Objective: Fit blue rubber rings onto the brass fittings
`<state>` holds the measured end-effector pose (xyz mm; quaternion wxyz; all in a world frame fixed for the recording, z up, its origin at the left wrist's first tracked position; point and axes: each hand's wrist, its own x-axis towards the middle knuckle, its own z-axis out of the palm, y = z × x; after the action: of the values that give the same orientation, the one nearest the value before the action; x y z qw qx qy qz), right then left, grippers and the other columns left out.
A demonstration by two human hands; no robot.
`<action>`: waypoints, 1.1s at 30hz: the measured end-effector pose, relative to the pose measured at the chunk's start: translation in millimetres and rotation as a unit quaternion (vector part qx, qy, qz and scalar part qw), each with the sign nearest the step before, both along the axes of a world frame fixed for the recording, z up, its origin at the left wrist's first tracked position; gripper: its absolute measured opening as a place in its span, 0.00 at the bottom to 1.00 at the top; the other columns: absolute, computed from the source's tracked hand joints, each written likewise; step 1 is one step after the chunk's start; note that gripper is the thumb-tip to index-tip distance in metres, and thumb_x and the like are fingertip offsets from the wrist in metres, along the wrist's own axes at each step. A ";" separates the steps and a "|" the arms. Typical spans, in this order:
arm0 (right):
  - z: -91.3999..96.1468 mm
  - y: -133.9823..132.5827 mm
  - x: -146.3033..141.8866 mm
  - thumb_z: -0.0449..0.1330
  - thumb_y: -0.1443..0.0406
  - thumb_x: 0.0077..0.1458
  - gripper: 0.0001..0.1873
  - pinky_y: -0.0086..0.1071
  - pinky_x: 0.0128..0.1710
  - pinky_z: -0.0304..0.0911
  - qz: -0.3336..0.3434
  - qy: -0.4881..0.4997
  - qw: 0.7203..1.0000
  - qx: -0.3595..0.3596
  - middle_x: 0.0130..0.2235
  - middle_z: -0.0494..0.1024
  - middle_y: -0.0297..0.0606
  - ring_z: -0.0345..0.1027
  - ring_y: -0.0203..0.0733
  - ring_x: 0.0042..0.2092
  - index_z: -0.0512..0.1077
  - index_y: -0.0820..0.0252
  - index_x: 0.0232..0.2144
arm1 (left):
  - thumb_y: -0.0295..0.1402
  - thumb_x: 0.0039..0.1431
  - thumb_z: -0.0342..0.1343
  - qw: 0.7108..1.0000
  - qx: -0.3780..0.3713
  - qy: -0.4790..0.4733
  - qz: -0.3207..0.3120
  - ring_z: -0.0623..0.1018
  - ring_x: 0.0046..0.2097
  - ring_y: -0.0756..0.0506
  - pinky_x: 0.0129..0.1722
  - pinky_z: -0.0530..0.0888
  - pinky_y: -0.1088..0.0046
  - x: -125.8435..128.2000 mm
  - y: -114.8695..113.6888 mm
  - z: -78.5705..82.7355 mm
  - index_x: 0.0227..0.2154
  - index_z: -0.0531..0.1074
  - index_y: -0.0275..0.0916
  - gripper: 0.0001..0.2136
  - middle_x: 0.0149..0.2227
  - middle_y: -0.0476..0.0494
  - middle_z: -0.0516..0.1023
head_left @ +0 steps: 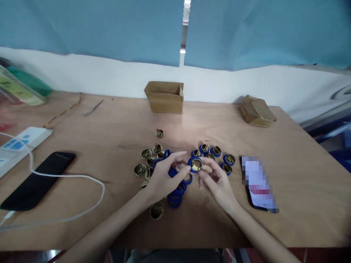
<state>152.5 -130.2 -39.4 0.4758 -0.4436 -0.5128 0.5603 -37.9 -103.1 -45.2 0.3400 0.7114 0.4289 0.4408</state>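
Blue-rimmed brass disc (195, 167) was pinched between right hand's (219, 185) thumb and fingers, above wooden table (120, 128); left hand's (163, 179) fingers spread from thumb, its tip possibly touching disc. Blue rings (174, 201) lay nearby.

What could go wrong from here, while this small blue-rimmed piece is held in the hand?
The blue-rimmed piece could slip from the right hand and drop among the blue rings nearby. The left hand, close beside the brass-coloured pieces, might knock some aside. The white cable loops near the left forearm, which could perhaps snag it.
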 end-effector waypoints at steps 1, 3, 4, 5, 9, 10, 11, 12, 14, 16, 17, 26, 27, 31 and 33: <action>0.4 0.5 0.6 0.62 0.55 0.62 0.17 0.30 0.24 0.69 -0.004 0.000 1.000 0.005 0.28 0.74 0.29 0.66 0.33 0.22 0.68 0.52 0.50 | 0.32 0.63 0.59 0.999 -0.026 -0.016 -0.011 0.84 0.36 0.48 0.38 0.81 0.74 0.4 1.0 -0.8 0.50 0.75 0.40 0.13 0.38 0.45 0.84; 0.9 1.2 1.2 0.62 0.56 0.63 0.16 0.29 0.24 0.69 -0.006 -0.003 1.000 0.014 0.30 0.75 0.30 0.66 0.33 0.23 0.68 0.51 0.50 | 0.32 0.63 0.59 0.997 -0.057 -0.041 -0.026 0.83 0.34 0.48 0.36 0.81 0.74 1.0 1.9 -3.5 0.44 0.78 0.40 0.08 0.36 0.46 0.84; 1.0 1.4 1.2 0.61 0.56 0.63 0.16 0.30 0.24 0.69 -0.005 -0.007 1.000 0.017 0.31 0.76 0.30 0.66 0.33 0.23 0.67 0.51 0.51 | 0.32 0.63 0.59 0.996 -0.067 -0.047 -0.031 0.83 0.34 0.48 0.36 0.80 0.73 1.2 2.0 -5.1 0.42 0.79 0.40 0.07 0.35 0.46 0.84; 1.0 1.5 1.0 0.61 0.56 0.63 0.16 0.30 0.24 0.70 -0.004 -0.012 1.000 0.019 0.32 0.76 0.31 0.66 0.33 0.23 0.67 0.51 0.51 | 0.32 0.63 0.59 0.995 -0.075 -0.051 -0.031 0.82 0.34 0.48 0.36 0.80 0.73 1.1 2.0 -6.5 0.40 0.79 0.40 0.06 0.34 0.47 0.84; -0.1 1.4 -0.2 0.62 0.57 0.62 0.16 0.31 0.26 0.72 -0.002 -0.020 1.000 0.023 0.31 0.75 0.30 0.68 0.34 0.25 0.67 0.51 0.50 | 0.32 0.63 0.59 0.994 -0.088 -0.056 -0.026 0.82 0.34 0.47 0.36 0.80 0.72 -0.4 2.7 -8.9 0.40 0.80 0.40 0.06 0.35 0.46 0.85; -0.5 1.5 -0.3 0.62 0.57 0.62 0.15 0.31 0.26 0.72 -0.003 -0.018 0.999 0.026 0.30 0.75 0.30 0.68 0.34 0.25 0.67 0.51 0.50 | 0.33 0.63 0.60 0.994 -0.089 -0.055 -0.026 0.82 0.34 0.47 0.36 0.79 0.72 -0.7 3.0 -8.7 0.39 0.80 0.40 0.06 0.35 0.46 0.85; -1.0 1.5 -0.4 0.62 0.58 0.62 0.15 0.30 0.26 0.72 -0.003 -0.016 0.999 0.030 0.30 0.74 0.29 0.68 0.34 0.25 0.67 0.51 0.49 | 0.33 0.63 0.60 0.994 -0.090 -0.055 -0.026 0.82 0.34 0.47 0.36 0.79 0.72 -0.9 3.4 -8.2 0.39 0.80 0.39 0.06 0.34 0.46 0.84; -1.5 1.6 -0.4 0.62 0.58 0.62 0.14 0.30 0.26 0.72 -0.003 -0.014 0.999 0.033 0.30 0.74 0.29 0.68 0.34 0.25 0.68 0.51 0.49 | 0.33 0.63 0.59 0.994 -0.090 -0.055 -0.026 0.82 0.34 0.47 0.36 0.79 0.72 -0.9 3.7 -7.5 0.39 0.80 0.39 0.06 0.34 0.46 0.84; -2.1 1.9 -0.3 0.63 0.59 0.62 0.14 0.29 0.26 0.72 -0.003 -0.012 0.999 0.037 0.28 0.74 0.29 0.68 0.34 0.25 0.68 0.51 0.49 | 0.33 0.63 0.59 0.994 -0.093 -0.054 -0.025 0.82 0.35 0.47 0.37 0.79 0.72 -0.5 3.8 -5.8 0.39 0.80 0.39 0.07 0.35 0.46 0.84; -1.9 2.2 -0.4 0.63 0.59 0.62 0.14 0.28 0.26 0.72 -0.008 -0.014 0.999 0.038 0.28 0.74 0.29 0.67 0.34 0.25 0.69 0.52 0.48 | 0.33 0.63 0.59 0.994 -0.098 -0.046 -0.023 0.82 0.35 0.47 0.37 0.78 0.73 0.3 3.3 -3.9 0.39 0.80 0.38 0.07 0.35 0.46 0.84; -1.5 2.2 -0.5 0.63 0.59 0.62 0.13 0.28 0.25 0.72 -0.012 -0.015 0.999 0.038 0.28 0.74 0.29 0.67 0.34 0.25 0.69 0.52 0.48 | 0.33 0.63 0.58 0.994 -0.100 -0.039 -0.022 0.82 0.36 0.47 0.38 0.78 0.73 0.7 2.8 -3.2 0.40 0.80 0.38 0.07 0.35 0.46 0.84; -3.3 -1.0 -1.2 0.61 0.62 0.63 0.11 0.29 0.28 0.70 -0.032 -0.070 0.995 0.058 0.26 0.74 0.28 0.69 0.35 0.26 0.70 0.53 0.48 | 0.30 0.63 0.58 0.998 -0.060 -0.028 -0.020 0.80 0.32 0.50 0.36 0.75 0.76 3.5 0.2 -3.7 0.38 0.79 0.38 0.05 0.32 0.48 0.82; -4.1 -1.5 -1.1 0.60 0.62 0.63 0.11 0.29 0.28 0.70 -0.035 -0.080 0.994 0.063 0.26 0.74 0.28 0.69 0.35 0.26 0.70 0.53 0.48 | 0.29 0.63 0.58 0.998 -0.052 -0.021 -0.022 0.79 0.32 0.50 0.36 0.75 0.76 3.3 0.0 -3.6 0.38 0.78 0.38 0.05 0.31 0.49 0.82; -3.6 -2.5 -1.5 0.60 0.63 0.63 0.11 0.29 0.28 0.69 -0.034 -0.109 0.990 0.078 0.27 0.76 0.29 0.71 0.36 0.26 0.69 0.54 0.48 | 0.28 0.62 0.57 0.999 -0.034 0.000 -0.024 0.79 0.32 0.50 0.35 0.73 0.77 1.9 -0.4 -3.0 0.37 0.77 0.38 0.05 0.31 0.49 0.81; -1.6 -2.7 -1.7 0.60 0.64 0.63 0.10 0.29 0.28 0.69 -0.033 -0.122 0.988 0.085 0.27 0.77 0.30 0.71 0.36 0.26 0.69 0.54 0.47 | 0.27 0.63 0.56 0.999 -0.033 0.006 -0.026 0.78 0.33 0.50 0.36 0.73 0.77 1.2 -0.7 -3.1 0.36 0.77 0.37 0.05 0.31 0.49 0.81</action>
<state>150.9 -132.9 -41.0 0.4636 -0.4838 -0.5977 0.4402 -36.7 -103.8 -48.3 0.3722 0.7129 0.4270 0.4133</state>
